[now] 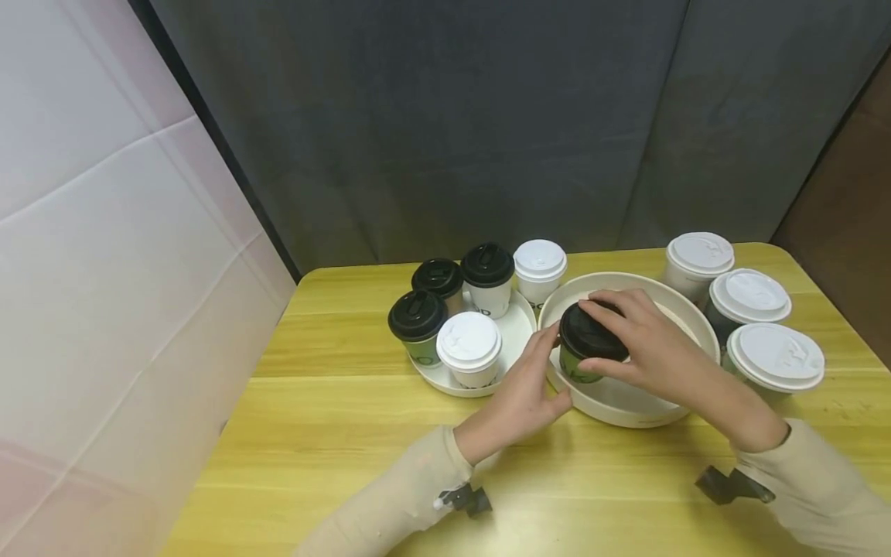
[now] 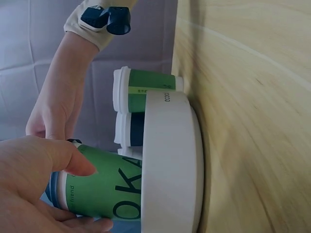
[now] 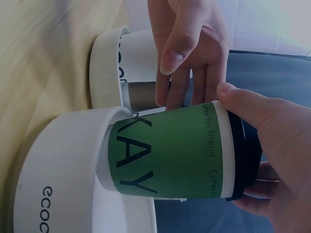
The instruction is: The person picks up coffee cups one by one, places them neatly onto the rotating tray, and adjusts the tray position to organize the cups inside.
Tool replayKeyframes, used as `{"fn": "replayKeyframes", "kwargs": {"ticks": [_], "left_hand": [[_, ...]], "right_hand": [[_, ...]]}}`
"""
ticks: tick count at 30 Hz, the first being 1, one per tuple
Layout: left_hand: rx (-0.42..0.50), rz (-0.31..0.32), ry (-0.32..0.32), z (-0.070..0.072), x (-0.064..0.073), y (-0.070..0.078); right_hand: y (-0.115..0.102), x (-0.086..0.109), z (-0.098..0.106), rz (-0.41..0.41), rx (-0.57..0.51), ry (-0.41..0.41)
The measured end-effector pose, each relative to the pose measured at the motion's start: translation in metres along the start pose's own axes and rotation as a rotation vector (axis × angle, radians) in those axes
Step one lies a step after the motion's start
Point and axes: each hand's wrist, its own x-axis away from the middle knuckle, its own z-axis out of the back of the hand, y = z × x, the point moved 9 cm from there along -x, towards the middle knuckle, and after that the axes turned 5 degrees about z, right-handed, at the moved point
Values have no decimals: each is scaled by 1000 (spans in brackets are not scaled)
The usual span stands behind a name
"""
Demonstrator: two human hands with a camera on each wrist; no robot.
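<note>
A green paper coffee cup [image 3: 165,155] with a black lid [image 1: 588,334] stands at the left part of the larger round cream tray [image 1: 629,414], its base below the tray's rim. From above, my right hand [image 1: 647,348] grips it by the lid, thumb on the near side and fingers over the far side. My left hand [image 1: 518,398] is at the cup's left side, fingers extended and thumb apart. In the right wrist view, the left hand's straight fingers [image 3: 197,80] show behind the cup.
A smaller white tray [image 1: 515,333] on the left carries several lidded cups, black-lidded and one white-lidded [image 1: 469,348]. Another white-lidded cup [image 1: 540,271] stands behind, between the trays. Three white-lidded cups, the nearest [image 1: 776,360] among them, line the larger tray's right side. A dark curtain [image 1: 445,131] hangs behind.
</note>
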Motion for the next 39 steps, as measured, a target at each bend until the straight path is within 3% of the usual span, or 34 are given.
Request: {"fn": "replayKeyframes", "kwargs": {"ticks": [18, 39], "left_hand": [[-12, 15, 2, -5, 2, -10], [-7, 28, 15, -11, 5, -20]], "right_hand": [[3, 1, -18, -24, 16, -37], [3, 1, -23, -20, 44, -45]]}}
